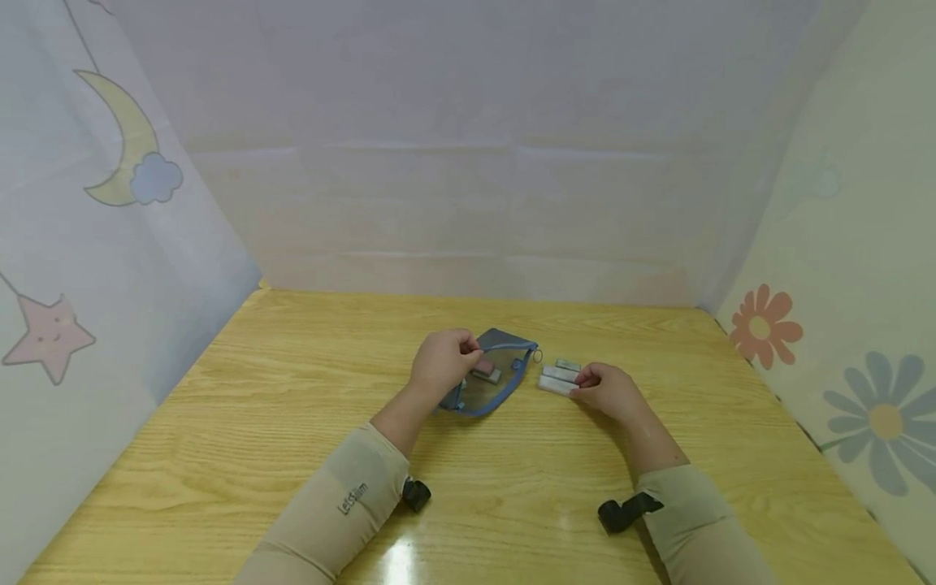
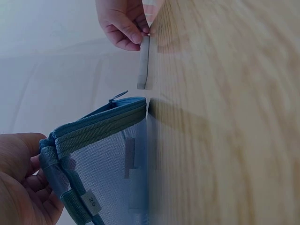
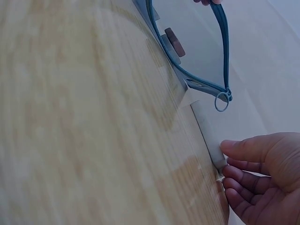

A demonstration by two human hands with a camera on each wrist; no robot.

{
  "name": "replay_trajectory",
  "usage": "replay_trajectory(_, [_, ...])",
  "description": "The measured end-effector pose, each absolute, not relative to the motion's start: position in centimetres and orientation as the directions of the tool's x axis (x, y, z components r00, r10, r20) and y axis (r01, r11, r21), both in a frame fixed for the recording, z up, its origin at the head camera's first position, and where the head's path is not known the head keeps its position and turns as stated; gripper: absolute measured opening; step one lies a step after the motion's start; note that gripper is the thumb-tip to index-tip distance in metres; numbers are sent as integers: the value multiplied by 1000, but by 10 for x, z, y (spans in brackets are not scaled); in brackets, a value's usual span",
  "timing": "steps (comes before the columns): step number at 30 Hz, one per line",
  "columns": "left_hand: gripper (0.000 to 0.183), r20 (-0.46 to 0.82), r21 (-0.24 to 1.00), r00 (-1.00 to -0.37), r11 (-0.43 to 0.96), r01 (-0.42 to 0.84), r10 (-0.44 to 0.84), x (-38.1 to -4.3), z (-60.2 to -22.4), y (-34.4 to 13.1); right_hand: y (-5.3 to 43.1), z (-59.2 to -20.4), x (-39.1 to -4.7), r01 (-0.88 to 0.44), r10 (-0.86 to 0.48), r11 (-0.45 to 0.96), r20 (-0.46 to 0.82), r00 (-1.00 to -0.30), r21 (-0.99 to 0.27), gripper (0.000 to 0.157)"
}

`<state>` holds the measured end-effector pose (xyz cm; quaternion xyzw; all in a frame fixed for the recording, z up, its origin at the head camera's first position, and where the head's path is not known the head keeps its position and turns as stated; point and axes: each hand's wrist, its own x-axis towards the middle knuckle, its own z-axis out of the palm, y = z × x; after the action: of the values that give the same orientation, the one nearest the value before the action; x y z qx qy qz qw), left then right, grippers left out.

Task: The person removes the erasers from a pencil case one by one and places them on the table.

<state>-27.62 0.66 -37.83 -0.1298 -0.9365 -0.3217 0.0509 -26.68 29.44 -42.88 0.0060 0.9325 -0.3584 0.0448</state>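
Observation:
A blue mesh zipper pouch lies unzipped on the table, its mouth spread wide. My left hand pinches its upper edge between thumb and fingers. Inside the pouch rest a reddish-brown block and a grey block. To the right of the pouch, several pale grey bars lie side by side. My right hand pinches the right end of the nearest grey bar, thumb on top, with the bar low against the table. Behind it are another pale bar and a shorter greenish-grey bar.
The wooden table meets a pale back wall and patterned side walls. A ring pull hangs from the zipper's end near the bars. Black wrist cameras sit on both sleeves.

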Motion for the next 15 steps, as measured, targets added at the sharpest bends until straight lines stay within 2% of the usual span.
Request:
replay_trajectory(11, [9,180,589,-961,760,275,209,-276,-378,7,296,-429,-267,67,11,724,-86,-996,-686,22])
replay_trajectory(15, [10,181,593,-961,756,276,209,-276,-379,7,295,-425,-266,30,-2,724,-45,-999,-689,22])
